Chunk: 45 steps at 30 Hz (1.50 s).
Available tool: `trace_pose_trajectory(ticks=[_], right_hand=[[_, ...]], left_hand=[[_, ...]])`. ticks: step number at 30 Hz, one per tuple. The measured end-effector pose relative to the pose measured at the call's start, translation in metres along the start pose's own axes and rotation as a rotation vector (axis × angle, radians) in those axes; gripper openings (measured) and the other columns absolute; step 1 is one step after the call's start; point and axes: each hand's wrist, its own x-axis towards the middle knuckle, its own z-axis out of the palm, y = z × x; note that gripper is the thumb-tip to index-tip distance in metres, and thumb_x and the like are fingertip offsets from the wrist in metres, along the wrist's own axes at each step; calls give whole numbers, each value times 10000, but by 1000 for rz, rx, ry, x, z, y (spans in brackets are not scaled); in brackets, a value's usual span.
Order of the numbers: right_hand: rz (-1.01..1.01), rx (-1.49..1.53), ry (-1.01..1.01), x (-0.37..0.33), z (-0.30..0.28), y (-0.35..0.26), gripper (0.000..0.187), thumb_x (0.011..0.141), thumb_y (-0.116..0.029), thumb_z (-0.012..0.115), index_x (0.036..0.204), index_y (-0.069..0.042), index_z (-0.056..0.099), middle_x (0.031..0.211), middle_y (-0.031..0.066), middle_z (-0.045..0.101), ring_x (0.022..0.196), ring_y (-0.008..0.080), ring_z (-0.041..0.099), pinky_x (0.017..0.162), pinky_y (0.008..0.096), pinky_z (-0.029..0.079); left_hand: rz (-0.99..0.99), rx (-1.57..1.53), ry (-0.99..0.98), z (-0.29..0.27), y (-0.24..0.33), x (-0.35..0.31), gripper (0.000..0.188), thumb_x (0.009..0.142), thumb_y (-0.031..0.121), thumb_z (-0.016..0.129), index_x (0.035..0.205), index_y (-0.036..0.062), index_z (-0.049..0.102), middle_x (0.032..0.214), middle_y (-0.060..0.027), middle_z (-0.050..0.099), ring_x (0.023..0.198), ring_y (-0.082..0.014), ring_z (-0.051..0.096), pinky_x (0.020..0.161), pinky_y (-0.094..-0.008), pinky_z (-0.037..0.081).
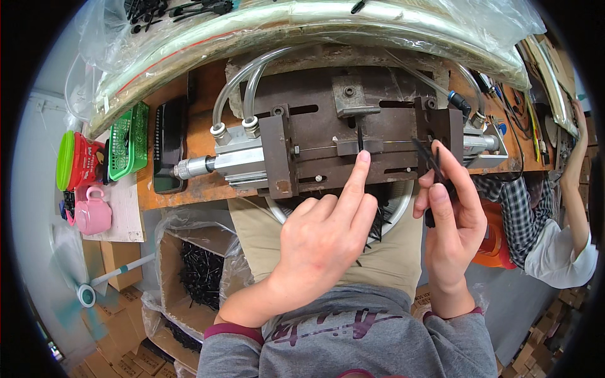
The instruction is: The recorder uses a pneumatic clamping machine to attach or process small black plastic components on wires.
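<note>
My left hand (pixel 328 236) reaches over the middle of a dark brown metal fixture (pixel 315 129). Its index finger is stretched out, with the tip at the near end of a thin black plastic stick (pixel 360 135) lying in the small central block (pixel 345 148). The other fingers are loosely bent and hold nothing. To the right, my right hand (pixel 455 230) is closed on several thin black plastic sticks (pixel 433 165), pinched between thumb and fingers in front of the fixture's right end. Part of this bunch is hidden by the fingers.
Air cylinders (pixel 236 165) with clear hoses (pixel 236 85) flank the fixture. At left are a black tray (pixel 170 145), green basket (pixel 129 142) and pink cup (pixel 93 213). A lined carton (pixel 179 271) of black pieces stands below. Another person's arm (pixel 572 183) is at far right.
</note>
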Motion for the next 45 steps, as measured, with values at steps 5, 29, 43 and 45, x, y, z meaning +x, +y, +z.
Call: trace_pose_trajectory(ticks=[5,29,43,45], right_hand=[[39,121,3,-2,1,-3,299,1019,-46,490,1300,50,523,980,64,567,798,98,551,716,234,482],[-173,-98,66,4,-4,4,291,1018,-64,486,1251,86,572,1243,199,583,885,194,675,652,256,565],[-60,57,-15,2,-10,-16,285,812,85,703,1078,87,599,1083,147,550,824,206,707,678,259,593],[-180,-238,-124,3,-16,-10,295,726,73,807,986,37,673,1052,133,606,779,140,684,668,231,575]], left_hand=[[-16,-19,26,1,-3,8,199,730,92,762,800,50,580,1289,-123,646,562,-150,574,544,-265,445],[9,-226,178,11,-7,-7,284,674,72,813,928,3,706,1210,-147,678,752,-215,686,654,-297,541],[77,-172,218,-21,-18,29,226,733,139,821,914,44,725,1007,-110,734,668,-172,665,582,-280,506],[153,-233,393,-35,-32,58,178,764,125,811,904,48,733,928,-89,739,705,-152,680,602,-265,519]])
